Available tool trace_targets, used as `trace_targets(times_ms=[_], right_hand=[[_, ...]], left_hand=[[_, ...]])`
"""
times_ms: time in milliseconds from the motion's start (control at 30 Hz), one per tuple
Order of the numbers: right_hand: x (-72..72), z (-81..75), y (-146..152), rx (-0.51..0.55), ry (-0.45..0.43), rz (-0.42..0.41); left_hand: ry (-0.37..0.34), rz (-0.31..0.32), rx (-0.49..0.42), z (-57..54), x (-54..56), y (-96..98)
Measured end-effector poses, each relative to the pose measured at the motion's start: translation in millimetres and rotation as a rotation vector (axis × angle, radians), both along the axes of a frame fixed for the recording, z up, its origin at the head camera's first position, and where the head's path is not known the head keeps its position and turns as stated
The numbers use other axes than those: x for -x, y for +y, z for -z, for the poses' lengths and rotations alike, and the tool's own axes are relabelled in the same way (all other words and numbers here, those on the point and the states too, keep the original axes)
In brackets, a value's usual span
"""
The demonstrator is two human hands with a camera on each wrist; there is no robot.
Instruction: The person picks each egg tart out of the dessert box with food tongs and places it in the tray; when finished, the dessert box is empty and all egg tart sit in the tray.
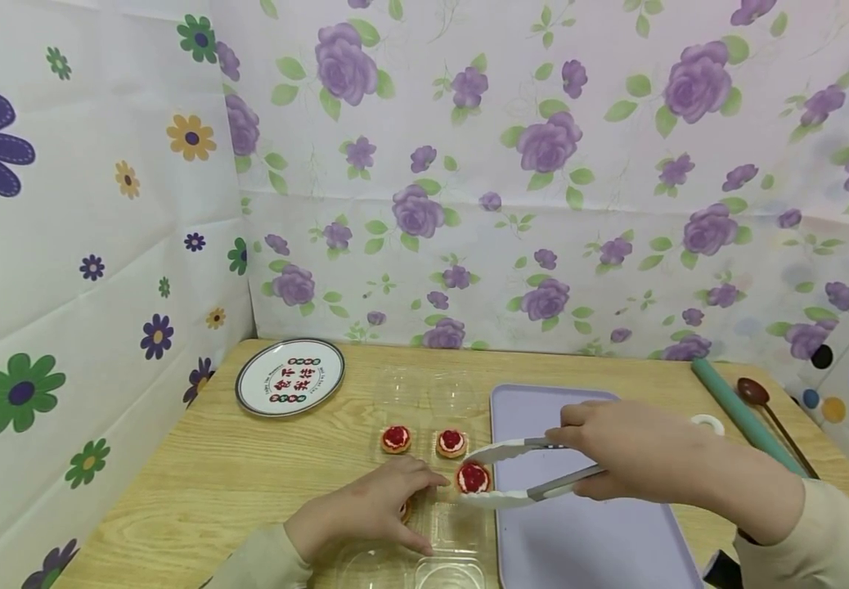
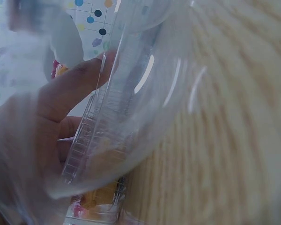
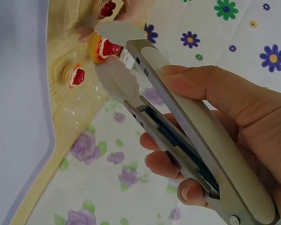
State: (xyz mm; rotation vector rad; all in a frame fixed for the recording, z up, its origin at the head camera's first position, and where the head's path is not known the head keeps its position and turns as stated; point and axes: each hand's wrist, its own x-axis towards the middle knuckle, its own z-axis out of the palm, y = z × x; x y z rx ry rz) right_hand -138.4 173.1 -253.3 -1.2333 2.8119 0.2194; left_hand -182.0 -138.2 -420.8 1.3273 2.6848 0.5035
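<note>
My right hand (image 1: 619, 450) grips a pair of tongs (image 3: 178, 122) with grey handles and white scalloped tips. Between the tips is a small tart (image 1: 473, 478) with white cream and red berries, held near the purple tray's left edge. My left hand (image 1: 376, 503) rests spread at the clear plastic containers (image 1: 457, 523), its thumb touching a clear edge in the left wrist view. Partly hidden under that hand is another tart (image 1: 405, 511). Two similar tarts, a left one (image 1: 396, 439) and a right one (image 1: 451, 443), sit in the containers farther back.
A purple tray (image 1: 579, 540) lies right of the containers. At the back left stands a white plate (image 1: 290, 378) with red writing. A green roll (image 1: 748, 413) and a brown spoon (image 1: 754, 393) lie at the right. Patterned cloths hang around the wooden table (image 1: 211, 483).
</note>
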Motion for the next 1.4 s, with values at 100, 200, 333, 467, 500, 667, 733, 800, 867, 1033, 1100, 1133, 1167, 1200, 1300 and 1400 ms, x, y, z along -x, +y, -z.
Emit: trace_targets(times_ms=[100,200,333,467,500,667,733,800,867,1033,1100,1133,1167,1200,1300,1400], right_hand=[[-0.3,-2.1,8.2,0.005,0.007,0.02],[-0.4,-3.3,16.4,0.016,0.007,0.028],[-1.0,-3.4,27.6,0.029,0.013,0.031],[-2.9,-2.0,39.7,0.045,0.01,0.043],[-3.5,-1.4,42.8,0.049,0.006,0.05],[-6.5,3.1,58.5,0.073,-0.014,0.093],[-7.7,5.3,65.0,0.082,-0.015,0.1],[-8.8,7.4,70.7,0.088,-0.022,0.116],[-9.8,10.4,75.7,0.09,-0.024,0.133],[-11.8,18.4,86.7,0.082,-0.042,0.193],[-12.3,21.5,91.1,0.083,-0.052,0.21],[-12.5,23.2,93.3,0.084,-0.054,0.215],[-12.7,24.8,95.6,0.083,-0.06,0.222],[-12.9,26.4,98.1,0.085,-0.074,0.232],[-14.0,31.7,106.3,0.097,-0.122,0.253],[-15.1,37.2,114.5,0.105,-0.163,0.284]], left_hand=[[0.002,0.003,-0.005,-0.1,-0.7,-0.4],[0.001,0.004,-0.01,0.0,-1.4,-0.7],[-0.011,-0.001,-0.017,-0.1,-2.2,-1.1],[-0.013,-0.003,-0.017,-0.7,-2.5,-1.3],[-0.013,-0.002,-0.018,-0.7,-2.4,-1.2],[-0.012,0.001,-0.023,-0.8,-2.2,-0.8],[-0.014,0.0,-0.023,-0.9,-2.2,-0.8],[-0.015,-0.001,-0.024,-1.0,-2.2,-0.8],[-0.015,-0.002,-0.024,-1.0,-2.1,-1.0],[-0.02,-0.005,-0.024,-1.4,-2.8,-1.0],[-0.018,-0.005,-0.023,-1.9,-3.0,-0.9],[-0.017,-0.005,-0.022,-2.1,-3.1,-1.0],[-0.016,-0.005,-0.021,-2.3,-3.1,-0.9],[-0.018,-0.006,-0.02,-2.4,-3.1,-0.9],[-0.017,-0.008,-0.013,-2.5,-2.9,-0.6],[-0.018,-0.01,-0.009,-2.5,-2.6,-0.1]])
